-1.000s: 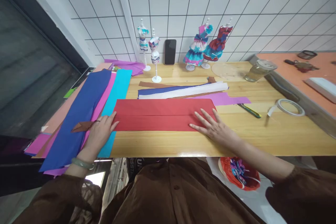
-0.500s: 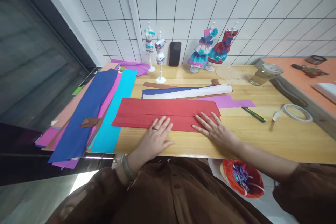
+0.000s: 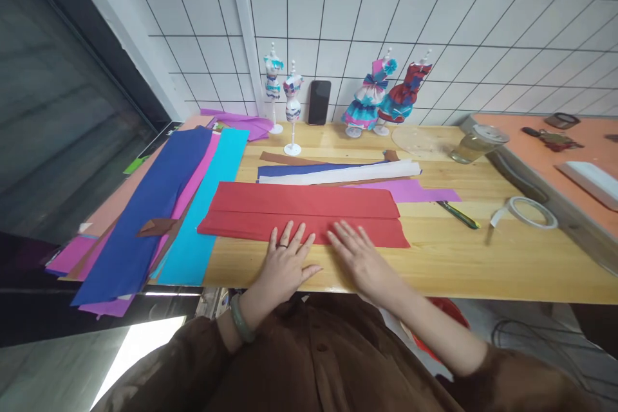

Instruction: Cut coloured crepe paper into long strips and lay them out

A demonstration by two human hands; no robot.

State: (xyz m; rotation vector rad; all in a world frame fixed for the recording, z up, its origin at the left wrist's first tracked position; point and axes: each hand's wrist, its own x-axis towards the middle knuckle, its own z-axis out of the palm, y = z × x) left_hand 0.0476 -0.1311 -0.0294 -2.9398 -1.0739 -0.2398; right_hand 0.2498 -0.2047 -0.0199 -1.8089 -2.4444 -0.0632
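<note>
Head view: left hand point(image 3: 282, 270) and right hand point(image 3: 360, 261) palm-down, touching red fabric strip point(image 3: 304, 205), grips flat, empty; 1 utility knife point(image 3: 458, 214) on bench point(image 3: 449, 264).

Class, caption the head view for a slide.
Left hand and right hand on red cloth, four small mannequins standing behind.

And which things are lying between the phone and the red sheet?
In the head view, a brown strip, a blue strip and a white strip lie between the phone and the red sheet.
</note>
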